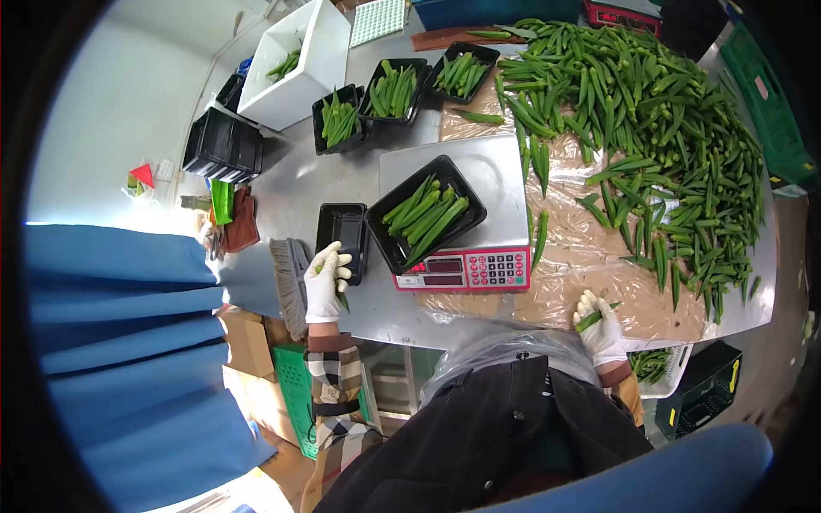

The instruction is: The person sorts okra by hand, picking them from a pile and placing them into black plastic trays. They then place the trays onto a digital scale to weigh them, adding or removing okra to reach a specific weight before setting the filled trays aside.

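My left hand (pixel 327 282), in a white glove, is closed around an okra pod (pixel 343 300) whose ends peek out past the fingers. Just beyond it lies a black plastic tray (pixel 342 224) with nothing in it. My right hand (pixel 599 328), also gloved, grips another okra pod (pixel 588 321) at the table's near edge. Between the hands stands a red-fronted digital scale (pixel 500 267). A second black tray (pixel 386 243) rests tilted on its plate, with several okra pods (pixel 428 214) inside. Part of the scale's display is covered by this tray.
A large okra heap (pixel 633 94) covers the right side over plastic-wrapped cardboard (pixel 556 248). Three filled trays (pixel 363 107) stand at the back, near a white foam box (pixel 321 51). Stacked black trays (pixel 224 147) and a grey brush (pixel 289 286) are at left. Green crates (pixel 765 111) stand at right.
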{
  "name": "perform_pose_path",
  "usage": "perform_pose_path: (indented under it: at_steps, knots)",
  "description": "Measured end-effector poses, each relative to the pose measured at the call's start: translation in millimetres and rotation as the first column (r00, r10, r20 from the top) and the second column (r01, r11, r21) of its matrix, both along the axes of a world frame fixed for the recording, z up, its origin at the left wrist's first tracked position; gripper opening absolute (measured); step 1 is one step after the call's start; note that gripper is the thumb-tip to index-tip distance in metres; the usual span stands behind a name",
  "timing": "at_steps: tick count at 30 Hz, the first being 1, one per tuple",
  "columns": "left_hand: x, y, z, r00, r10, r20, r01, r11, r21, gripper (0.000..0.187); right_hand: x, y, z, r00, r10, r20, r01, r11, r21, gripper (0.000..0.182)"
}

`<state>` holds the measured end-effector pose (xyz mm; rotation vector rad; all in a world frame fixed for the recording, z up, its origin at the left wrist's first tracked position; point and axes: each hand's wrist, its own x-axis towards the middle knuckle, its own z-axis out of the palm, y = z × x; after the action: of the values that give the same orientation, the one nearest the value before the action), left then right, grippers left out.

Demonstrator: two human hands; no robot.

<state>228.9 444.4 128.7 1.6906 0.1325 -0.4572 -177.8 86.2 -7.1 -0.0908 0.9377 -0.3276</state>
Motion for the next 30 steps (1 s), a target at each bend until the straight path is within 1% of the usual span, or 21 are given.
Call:
perform_pose_path:
  at_steps: [2,5,7,9,12,15,16,19,20,21,22,24,28,30]
  knots:
    - [-7,-6,-5,1.000,-0.003,-0.006,0.003,1.000,-0.029,0.026,16,3,14,0.997,0.065,0.048,-0.065,0.998,-0.017,0.033]
    - [-10,-19,-4,0.999,-0.033,-0.018,0.033,0.999,-0.005,0.027,40,2,37,0.988,0.152,0.021,-0.150,0.985,-0.081,0.034]
    - [-11,-27,-6,0.997,-0.067,-0.028,0.067,0.998,0.002,0.028,48,0,42,0.986,0.154,0.057,-0.148,0.984,-0.103,0.035]
    - [-11,-36,-6,0.998,-0.048,-0.037,0.047,0.999,-0.028,0.028,53,-2,43,0.986,0.153,0.071,-0.144,0.982,-0.120,0.035]
    - [-10,-55,6,0.997,-0.072,0.030,0.075,0.991,-0.114,0.030,53,-4,42,0.983,0.156,0.092,-0.146,0.983,-0.112,0.034]
    - [-11,-91,28,0.970,-0.203,0.132,0.224,0.959,-0.174,0.037,53,-3,34,0.983,0.177,0.040,-0.172,0.980,-0.100,0.033]
    - [-6,-94,25,0.920,-0.360,0.159,0.390,0.887,-0.247,0.053,53,-1,32,0.983,0.181,0.028,-0.177,0.979,-0.101,0.033]
    - [1,-114,41,0.944,-0.318,0.086,0.330,0.911,-0.249,0.060,54,1,34,0.981,0.195,0.003,-0.194,0.974,-0.119,0.031]
    - [4,-112,43,0.937,-0.327,0.124,0.345,0.923,-0.171,0.064,54,1,37,0.980,0.199,0.000,-0.197,0.972,-0.131,0.031]
    - [7,-109,46,0.941,-0.293,0.169,0.317,0.938,-0.142,0.062,54,1,38,0.980,0.201,-0.003,-0.199,0.970,-0.141,0.031]
    - [9,-104,46,0.949,-0.264,0.173,0.284,0.953,-0.105,0.060,53,-1,36,0.981,0.195,0.019,-0.190,0.971,-0.142,0.031]
    - [15,-86,39,0.967,-0.204,0.153,0.212,0.977,-0.039,0.059,48,-5,32,0.981,0.183,0.060,-0.173,0.975,-0.138,0.031]
    - [10,-48,20,0.994,-0.070,0.090,0.073,0.997,-0.024,0.063,49,-4,35,0.987,0.159,-0.012,-0.159,0.980,-0.116,0.030]
    - [3,-33,11,0.999,-0.007,0.051,0.007,1.000,-0.011,0.059,47,-3,28,0.982,0.187,0.020,-0.184,0.975,-0.123,0.030]
